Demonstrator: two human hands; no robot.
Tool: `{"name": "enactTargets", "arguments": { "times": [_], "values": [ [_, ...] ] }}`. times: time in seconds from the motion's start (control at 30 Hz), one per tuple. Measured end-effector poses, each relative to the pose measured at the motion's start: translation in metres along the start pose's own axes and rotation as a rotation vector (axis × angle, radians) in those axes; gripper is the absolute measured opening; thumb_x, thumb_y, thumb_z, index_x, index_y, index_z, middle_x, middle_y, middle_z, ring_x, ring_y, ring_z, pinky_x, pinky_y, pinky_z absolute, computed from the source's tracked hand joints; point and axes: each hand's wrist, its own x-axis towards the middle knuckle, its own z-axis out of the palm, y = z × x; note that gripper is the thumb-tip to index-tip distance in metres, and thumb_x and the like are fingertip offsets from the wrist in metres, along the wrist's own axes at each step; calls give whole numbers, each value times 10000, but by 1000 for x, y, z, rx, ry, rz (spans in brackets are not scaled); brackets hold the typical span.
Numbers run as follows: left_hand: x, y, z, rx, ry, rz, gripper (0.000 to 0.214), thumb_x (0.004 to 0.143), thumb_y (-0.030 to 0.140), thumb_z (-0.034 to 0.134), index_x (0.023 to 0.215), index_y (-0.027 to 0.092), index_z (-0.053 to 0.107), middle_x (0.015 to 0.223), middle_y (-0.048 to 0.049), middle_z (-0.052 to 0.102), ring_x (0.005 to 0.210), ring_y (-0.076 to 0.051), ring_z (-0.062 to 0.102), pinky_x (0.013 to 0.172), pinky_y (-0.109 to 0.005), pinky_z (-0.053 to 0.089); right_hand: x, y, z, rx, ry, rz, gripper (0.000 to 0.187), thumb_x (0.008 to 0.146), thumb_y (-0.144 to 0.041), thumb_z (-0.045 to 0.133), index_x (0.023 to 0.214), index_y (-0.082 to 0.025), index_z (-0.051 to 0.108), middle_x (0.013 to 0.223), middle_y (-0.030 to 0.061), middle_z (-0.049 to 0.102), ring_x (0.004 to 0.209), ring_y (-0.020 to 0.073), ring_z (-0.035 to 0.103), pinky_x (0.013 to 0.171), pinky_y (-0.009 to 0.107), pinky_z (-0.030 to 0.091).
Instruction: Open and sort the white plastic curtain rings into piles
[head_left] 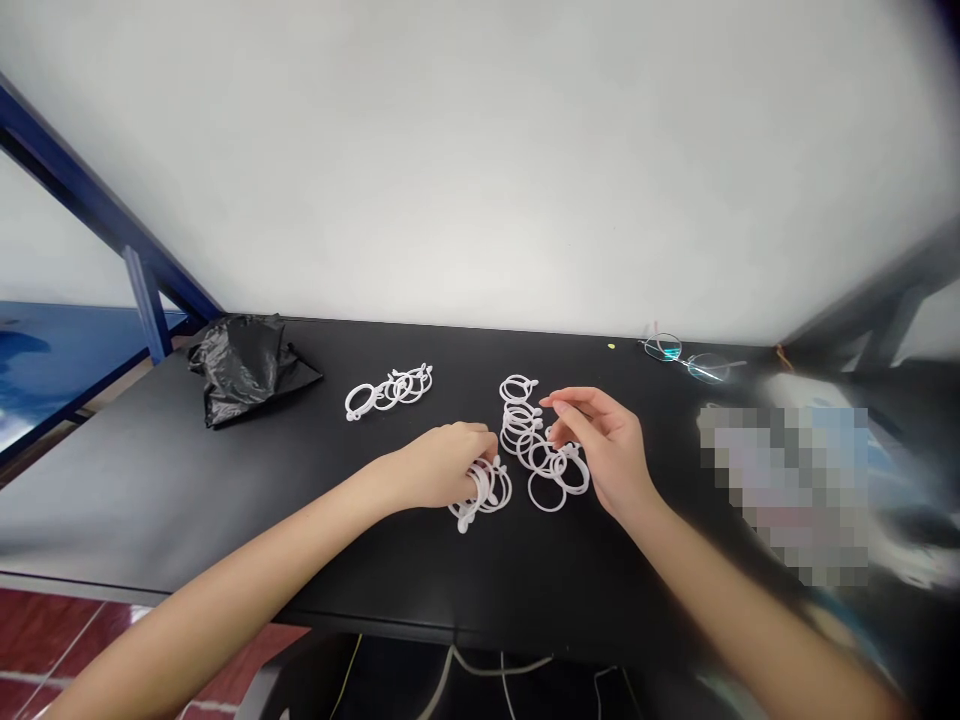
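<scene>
My left hand (451,463) is closed around a bunch of white plastic curtain rings (480,500), which show below its curled fingers. Just right of it lies a loose heap of similar white rings (546,490), each with a small eyelet, overlapping on the black table. Over the right side of this heap hovers my right hand (604,440), its fingers bent and apart with no ring visible in them. A smaller overlapping group of white rings (390,391) rests farther back to the left.
A crumpled black plastic bag (251,365) sits at the table's (360,590) back left. Eyeglasses (686,360) lie near the wall at the right. A blurred, pixelated item (787,490) is at the far right. Blue metal posts (146,300) stand at the left; cables (450,670) hang below the front edge.
</scene>
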Motion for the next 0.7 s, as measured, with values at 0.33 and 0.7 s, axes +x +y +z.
{"name": "enactTargets", "arguments": {
  "times": [0.33, 0.7],
  "values": [
    [-5, 2, 1, -228, 619, 487, 80, 895, 109, 574, 946, 167, 594, 965, -66, 634, 883, -156, 591, 781, -277, 476, -12, -7, 1, -73, -296, 15, 173, 813, -334, 722, 882, -181, 685, 720, 10, 678, 541, 94, 579, 538, 236, 498],
    [-12, 11, 2, -282, 665, 502, 104, 853, 217, 690, 884, 170, 602, 876, -44, 659, 813, -153, 589, 729, -287, 468, -29, -9, 11, -110, -596, 222, 233, 728, -226, 799, 888, -192, 633, 695, -30, 614, 554, 89, 557, 465, 194, 449]
  ]
}}
